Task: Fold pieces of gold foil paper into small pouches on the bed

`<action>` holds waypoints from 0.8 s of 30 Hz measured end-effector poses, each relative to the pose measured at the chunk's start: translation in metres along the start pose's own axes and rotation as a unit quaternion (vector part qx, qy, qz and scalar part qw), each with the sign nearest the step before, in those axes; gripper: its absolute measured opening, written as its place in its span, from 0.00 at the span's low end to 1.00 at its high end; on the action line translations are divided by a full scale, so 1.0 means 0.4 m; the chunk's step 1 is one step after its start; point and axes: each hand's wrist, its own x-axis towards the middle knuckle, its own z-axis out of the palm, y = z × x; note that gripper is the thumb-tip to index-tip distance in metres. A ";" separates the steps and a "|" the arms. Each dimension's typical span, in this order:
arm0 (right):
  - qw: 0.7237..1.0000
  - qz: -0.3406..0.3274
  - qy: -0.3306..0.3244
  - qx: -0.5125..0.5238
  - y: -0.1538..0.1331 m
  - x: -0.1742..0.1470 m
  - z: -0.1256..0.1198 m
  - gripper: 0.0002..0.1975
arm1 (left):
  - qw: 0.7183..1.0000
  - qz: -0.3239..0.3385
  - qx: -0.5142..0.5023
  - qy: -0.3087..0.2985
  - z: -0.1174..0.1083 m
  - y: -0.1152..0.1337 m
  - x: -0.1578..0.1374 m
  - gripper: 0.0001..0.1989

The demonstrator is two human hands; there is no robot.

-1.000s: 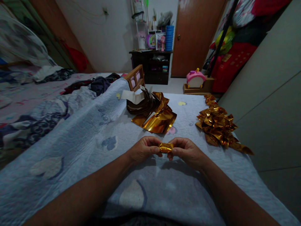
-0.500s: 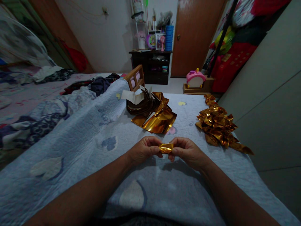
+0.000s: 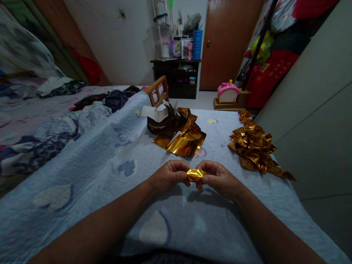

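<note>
A small folded piece of gold foil paper (image 3: 195,175) is pinched between my two hands, just above the bed cover. My left hand (image 3: 172,176) grips its left end between thumb and fingers. On its right end, my right hand (image 3: 217,177) has the thumb pressed at the front and the fingers behind. Beyond the hands lies a stack of gold foil sheets (image 3: 187,143), some loose and curling, with pale undersides showing at the back. To the right is a pile of folded gold foil pieces (image 3: 254,145). The fingertips behind the foil are partly hidden.
A pale blue patterned bed cover (image 3: 107,198) lies under everything, its left side raised in a ridge. Rumpled clothes (image 3: 117,99) lie left. A wooden rail (image 3: 158,91) stands at the far edge, and a pale cabinet (image 3: 316,121) borders the right side.
The gold foil piece has tilted slightly, and more of its right end shows past my right thumb. Both hands stay in nearly the same place.
</note>
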 end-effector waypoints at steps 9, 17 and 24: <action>0.999 -0.038 0.000 0.000 -0.003 0.002 -0.003 0.13 | 0.999 -0.022 -0.043 0.004 0.001 -0.006 0.005 0.20; 0.999 -0.018 0.016 0.033 -0.006 0.002 -0.002 0.18 | 0.998 -0.018 -0.059 -0.008 -0.001 -0.003 0.005 0.18; 0.999 0.022 0.031 -0.008 -0.002 -0.001 -0.010 0.16 | 0.998 -0.002 -0.058 -0.001 -0.004 -0.006 0.005 0.18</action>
